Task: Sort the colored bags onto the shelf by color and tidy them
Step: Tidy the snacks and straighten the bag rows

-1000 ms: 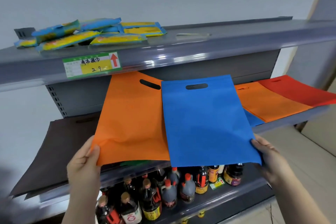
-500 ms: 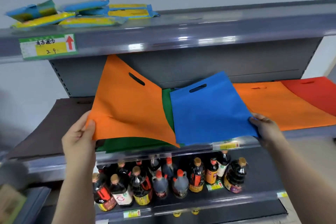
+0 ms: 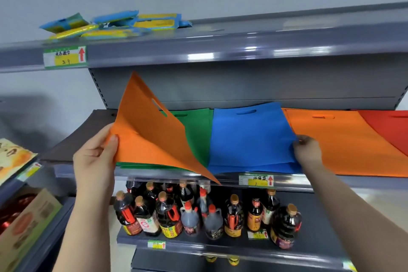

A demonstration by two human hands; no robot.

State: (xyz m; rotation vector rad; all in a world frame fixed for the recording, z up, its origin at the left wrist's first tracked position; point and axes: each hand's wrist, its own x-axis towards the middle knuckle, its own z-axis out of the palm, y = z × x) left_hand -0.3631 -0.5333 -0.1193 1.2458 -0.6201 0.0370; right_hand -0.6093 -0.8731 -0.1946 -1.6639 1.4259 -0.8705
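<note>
Grey steel shelf (image 3: pixel 167 175) carries the colour row: dark brown bags (image 3: pixel 88 137) at far left, then green bags (image 3: pixel 196 134), blue, an orange pile (image 3: pixel 344 139) and red bags (image 3: pixel 388 126) at far right. I judge the sorting well along; one stray is left. The blue bag (image 3: pixel 251 137) lies flat on its own stack, my right hand (image 3: pixel 308 152) pinching its right edge. The loose orange bag (image 3: pixel 150 137) tilts above the green pile, its corner gripped by my left hand (image 3: pixel 95 157); it belongs, I reckon, on the orange stack two colours along, and the edges want squaring
</note>
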